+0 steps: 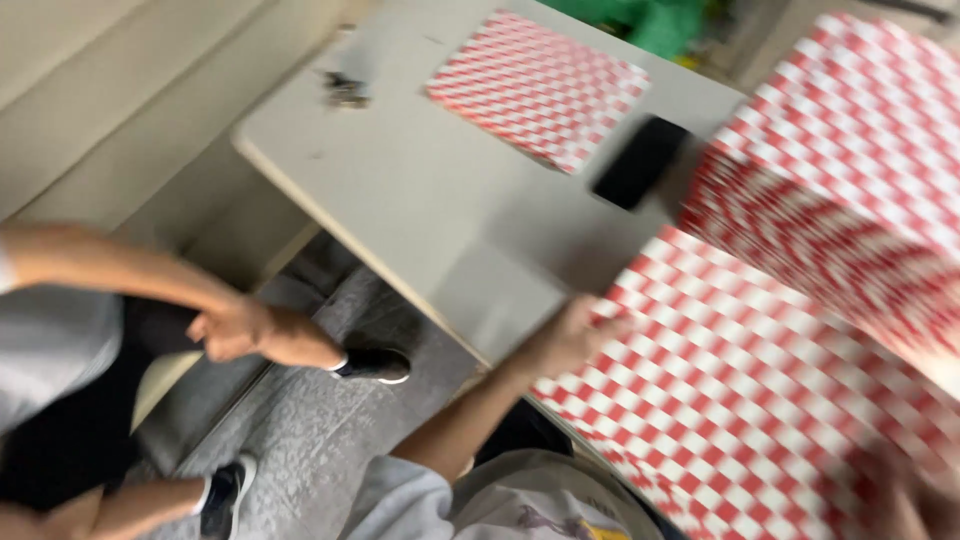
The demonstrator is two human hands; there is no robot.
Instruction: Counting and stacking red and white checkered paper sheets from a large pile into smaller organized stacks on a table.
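Note:
My left hand (568,335) reaches up from my grey sleeve and grips the left edge of a large red-and-white checkered paper sheet (740,400), which lies over the near right part of the grey table (420,210). My right hand (912,500) is a blur at the bottom right corner, against the same sheet; its grip is unclear. A thick stack of checkered sheets (850,170) rises at the right, above the big sheet.
A single checkered sheet (540,85) lies at the table's far side, with a black phone (638,162) beside it. Small dark debris (345,90) sits near the far left corner. Another person's fist (240,330) and black shoes (375,365) are at the left.

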